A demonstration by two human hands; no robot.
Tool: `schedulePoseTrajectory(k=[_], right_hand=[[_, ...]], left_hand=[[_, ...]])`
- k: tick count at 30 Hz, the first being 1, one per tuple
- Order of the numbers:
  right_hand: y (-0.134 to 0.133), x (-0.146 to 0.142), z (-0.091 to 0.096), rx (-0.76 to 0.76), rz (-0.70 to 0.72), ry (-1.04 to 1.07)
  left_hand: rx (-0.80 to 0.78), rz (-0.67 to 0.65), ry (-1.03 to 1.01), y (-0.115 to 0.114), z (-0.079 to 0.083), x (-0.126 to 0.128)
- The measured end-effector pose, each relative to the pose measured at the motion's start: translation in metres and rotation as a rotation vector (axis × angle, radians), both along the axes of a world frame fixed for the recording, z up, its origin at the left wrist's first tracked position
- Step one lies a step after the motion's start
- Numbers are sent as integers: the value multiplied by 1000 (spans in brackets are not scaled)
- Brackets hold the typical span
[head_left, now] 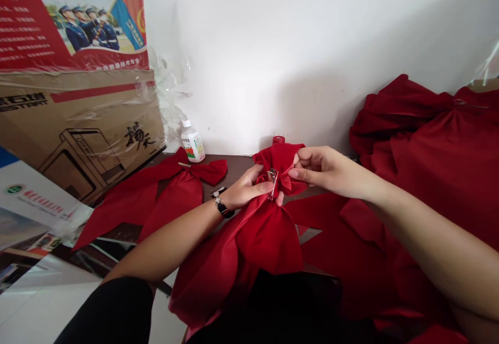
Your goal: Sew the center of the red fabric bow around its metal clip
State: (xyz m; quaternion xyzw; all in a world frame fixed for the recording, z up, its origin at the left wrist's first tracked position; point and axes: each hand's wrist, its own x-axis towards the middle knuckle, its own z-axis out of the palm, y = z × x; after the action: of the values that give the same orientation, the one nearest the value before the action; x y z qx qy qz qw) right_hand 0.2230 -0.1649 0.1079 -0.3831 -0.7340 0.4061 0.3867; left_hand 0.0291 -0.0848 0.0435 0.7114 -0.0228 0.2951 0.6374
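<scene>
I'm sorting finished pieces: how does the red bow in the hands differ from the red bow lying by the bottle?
The held bow is pinched at its knot by the left hand and right hand; the lying bow rests untouched on the table. The held bow's tails hang down toward the person; the lying bow's tails spread flat. Both are red cloth with a metal clip at the knot.

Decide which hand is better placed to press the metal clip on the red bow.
Probably the right hand: its fingertips pinch a fold just beside the clip, while the left hand is busy gripping the gathered middle of the bow.
</scene>
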Motion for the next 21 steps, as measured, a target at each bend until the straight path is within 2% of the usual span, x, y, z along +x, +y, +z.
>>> schedulePoseTrajectory(k=[4, 7, 13, 21], right_hand=[[4, 4, -3, 10, 89, -43], [8, 3, -9, 13, 100, -10], [8, -7, -17, 38, 19, 78], [11, -9, -21, 10, -79, 90]], left_hand=[[38, -4, 9, -2, 3, 0], [61, 12, 30, -3, 4, 0], [138, 142, 53, 2, 0, -2], [171, 172, 77, 0, 5, -2]])
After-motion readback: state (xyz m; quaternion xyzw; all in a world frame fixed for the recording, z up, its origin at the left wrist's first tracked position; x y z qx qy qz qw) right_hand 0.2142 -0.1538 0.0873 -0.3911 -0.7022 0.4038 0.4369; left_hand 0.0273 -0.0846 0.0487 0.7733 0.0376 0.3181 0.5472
